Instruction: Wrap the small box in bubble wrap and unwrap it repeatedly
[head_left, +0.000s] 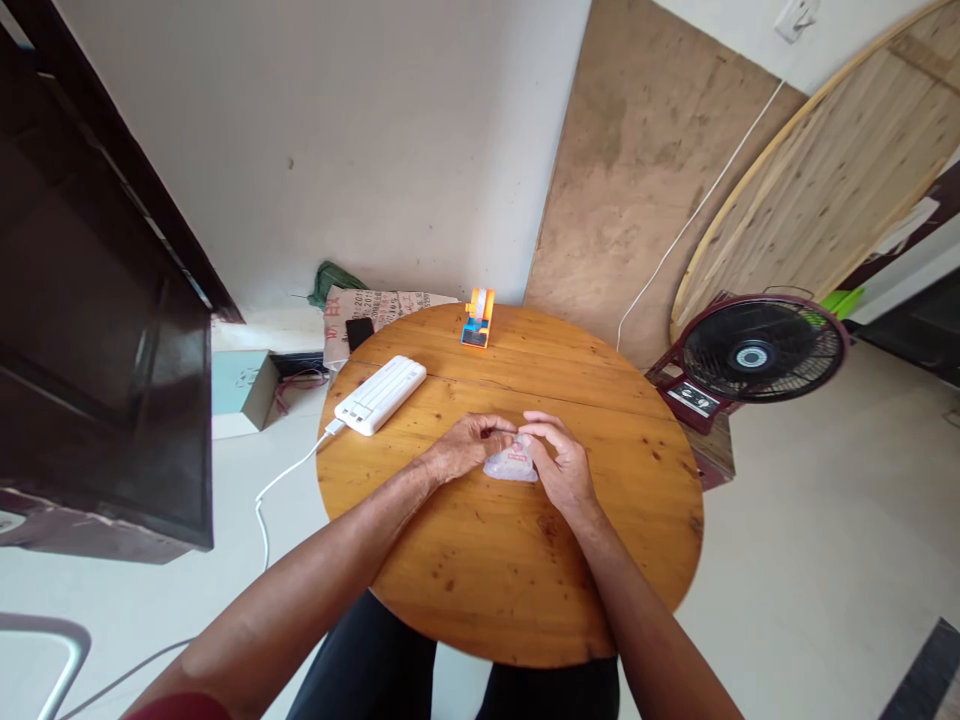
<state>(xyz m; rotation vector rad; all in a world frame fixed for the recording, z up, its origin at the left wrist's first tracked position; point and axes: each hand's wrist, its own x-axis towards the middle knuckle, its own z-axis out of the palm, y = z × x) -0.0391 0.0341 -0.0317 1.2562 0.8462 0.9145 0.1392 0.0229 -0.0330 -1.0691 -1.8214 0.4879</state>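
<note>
A small translucent plastic bag [511, 466] with red printing lies low over the middle of the round wooden table [480, 570]. My left hand [471, 446] pinches its upper left edge between thumb and fingers. On the other side, my right hand [559, 462] has its thumb and fingers closed on the upper right edge. The fingertips of both hands nearly meet at the top of the bag. What the bag contains, if anything, I cannot make out.
An orange and blue tape dispenser [478, 320] stands at the table's far edge. On the left lies a white power bank [381, 394] with a white cable [289, 468] running off the table. A dark phone-like object [360, 333] is beyond it. A fan [752, 355] stands at the right.
</note>
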